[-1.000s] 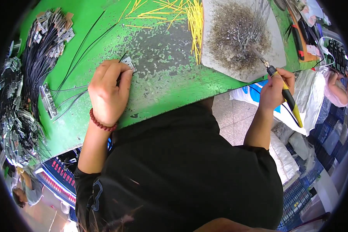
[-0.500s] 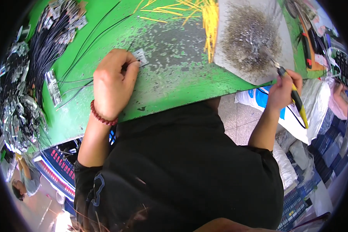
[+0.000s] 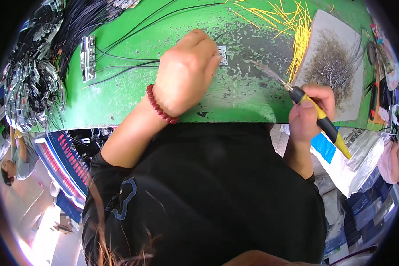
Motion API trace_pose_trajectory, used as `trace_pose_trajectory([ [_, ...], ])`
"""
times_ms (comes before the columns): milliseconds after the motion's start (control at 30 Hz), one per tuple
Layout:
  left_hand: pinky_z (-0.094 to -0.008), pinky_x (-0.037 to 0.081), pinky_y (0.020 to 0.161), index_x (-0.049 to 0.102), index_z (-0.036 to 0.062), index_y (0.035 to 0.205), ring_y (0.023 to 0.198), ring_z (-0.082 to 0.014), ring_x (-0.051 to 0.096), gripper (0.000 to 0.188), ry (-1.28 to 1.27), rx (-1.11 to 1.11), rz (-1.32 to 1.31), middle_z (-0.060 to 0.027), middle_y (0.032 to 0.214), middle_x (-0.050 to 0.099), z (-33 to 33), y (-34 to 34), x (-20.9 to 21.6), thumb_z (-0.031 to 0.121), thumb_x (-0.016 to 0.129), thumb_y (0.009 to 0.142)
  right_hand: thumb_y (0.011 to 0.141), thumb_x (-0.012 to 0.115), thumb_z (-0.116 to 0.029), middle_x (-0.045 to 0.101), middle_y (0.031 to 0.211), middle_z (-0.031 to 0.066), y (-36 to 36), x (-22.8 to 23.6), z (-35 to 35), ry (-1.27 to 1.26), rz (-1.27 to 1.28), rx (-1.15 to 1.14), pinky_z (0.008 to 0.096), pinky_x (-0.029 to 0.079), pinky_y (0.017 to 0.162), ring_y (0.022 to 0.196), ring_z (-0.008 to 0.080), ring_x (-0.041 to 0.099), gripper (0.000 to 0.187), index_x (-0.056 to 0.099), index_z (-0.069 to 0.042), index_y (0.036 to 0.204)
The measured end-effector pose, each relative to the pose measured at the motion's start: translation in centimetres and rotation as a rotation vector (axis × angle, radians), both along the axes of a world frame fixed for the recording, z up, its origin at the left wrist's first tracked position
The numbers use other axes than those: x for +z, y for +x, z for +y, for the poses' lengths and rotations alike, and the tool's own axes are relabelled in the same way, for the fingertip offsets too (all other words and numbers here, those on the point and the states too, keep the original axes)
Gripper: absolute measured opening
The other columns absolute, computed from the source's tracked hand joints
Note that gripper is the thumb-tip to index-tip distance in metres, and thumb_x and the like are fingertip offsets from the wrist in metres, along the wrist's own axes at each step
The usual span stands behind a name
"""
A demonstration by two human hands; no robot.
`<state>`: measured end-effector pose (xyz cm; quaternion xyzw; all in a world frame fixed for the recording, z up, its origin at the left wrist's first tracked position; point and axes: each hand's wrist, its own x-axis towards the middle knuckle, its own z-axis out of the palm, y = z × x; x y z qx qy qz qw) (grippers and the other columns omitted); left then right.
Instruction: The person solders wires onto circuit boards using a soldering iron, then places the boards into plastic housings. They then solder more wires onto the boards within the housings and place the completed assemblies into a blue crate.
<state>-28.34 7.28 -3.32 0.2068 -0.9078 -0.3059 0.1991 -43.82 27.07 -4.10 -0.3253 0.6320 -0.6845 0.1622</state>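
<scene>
1. One green bench (image 3: 115, 106), the biggest thing here. Near edge runs close to the left wrist; right forearm crosses it. Worn grey patch mid-bench gives the open room.
2. Pale board (image 3: 330, 22), right side: dark crumbs and fine strands over its middle. Right hand works at its lower left, so a wide swing that way could stir them.
3. Heap of metal pieces (image 3: 35, 84), far left, well apart from both hands.
4. Left hand (image 3: 188, 73): fingers narrow, closed on the left edge of a small silver plate (image 3: 223, 55); exact finger placement hidden. A quiet wrist should serve best.
5. Yellow sticks (image 3: 301, 42), loose beside the pale board; better to pass the tip below them.
6. Right hand (image 3: 310, 106): holds a pen-shaped tool (image 3: 326, 126), tail past the bench edge. Tip blurred, pointing toward the plate, apart from it. Prudent to treat it as hot.
7. Silver slotted part (image 3: 88, 59), left; black wires (image 3: 133, 60) run toward the left hand. Slack worth guarding against tugs.
8. Small plate, at the left thumb: best held level, tip brought in low from the right, clear of fingertips.
</scene>
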Motion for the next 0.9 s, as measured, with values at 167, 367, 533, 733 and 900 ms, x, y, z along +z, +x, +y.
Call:
trace_pose_trajectory([
  [167,-0.0347,0.049,0.062,0.058,0.0014,0.075,0.071,-0.0288,0.059,0.008,0.005,0.009,0.023,-0.0116,0.079,0.058,0.1,-0.1,-0.4,0.0,0.066,0.074,0.077,0.067,-0.015,0.055,0.077,0.0031,1.1,-0.6,-1.5,0.034,-0.026,0.072,0.0206,0.037,0.06,0.065,0.0065,0.047,0.023,0.056,0.001,0.09],
  [367,-0.0344,0.049,0.062,0.059,0.0014,0.075,0.072,-0.0281,0.059,0.009,-0.002,-0.012,0.051,-0.0104,0.081,0.058,-0.3,-0.1,-0.6,-0.002,0.066,0.072,0.078,0.067,-0.016,0.054,0.075,0.0027,1.6,-1.0,-2.7,0.043,-0.02,0.092,0.021,0.035,0.058,0.064,0.0062,0.045,0.023,0.055,0.0,0.089],
  [533,-0.0344,0.049,0.063,0.06,0.0017,0.075,0.073,-0.0285,0.059,0.008,0.013,-0.013,0.006,-0.01,0.081,0.059,-0.3,-0.1,-0.4,-0.001,0.066,0.072,0.079,0.068,-0.017,0.052,0.074,0.002,1.4,-1.2,-2.6,0.025,0.012,0.107,0.0211,0.034,0.057,0.063,0.0065,0.044,0.024,0.055,0.0,0.089],
  [733,-0.0345,0.049,0.063,0.06,0.002,0.075,0.073,-0.0289,0.059,0.007,0.03,-0.027,-0.022,-0.0098,0.082,0.058,-0.4,-0.1,-0.2,-0.001,0.066,0.072,0.079,0.068,-0.018,0.051,0.073,0.0014,1.6,-1.0,-2.8,0.073,0.047,0.078,0.021,0.034,0.057,0.062,0.0064,0.044,0.024,0.056,0.0,0.089],
  [900,-0.0345,0.049,0.063,0.061,0.0021,0.075,0.073,-0.0289,0.059,0.007,0.036,-0.026,-0.013,-0.0096,0.082,0.058,-0.4,-0.1,-0.2,0.0,0.066,0.072,0.078,0.068,-0.016,0.051,0.073,0.0012,1.7,-0.8,-2.9,0.102,0.053,0.103,0.0211,0.034,0.056,0.061,0.0065,0.044,0.023,0.056,0.0,0.089],
])
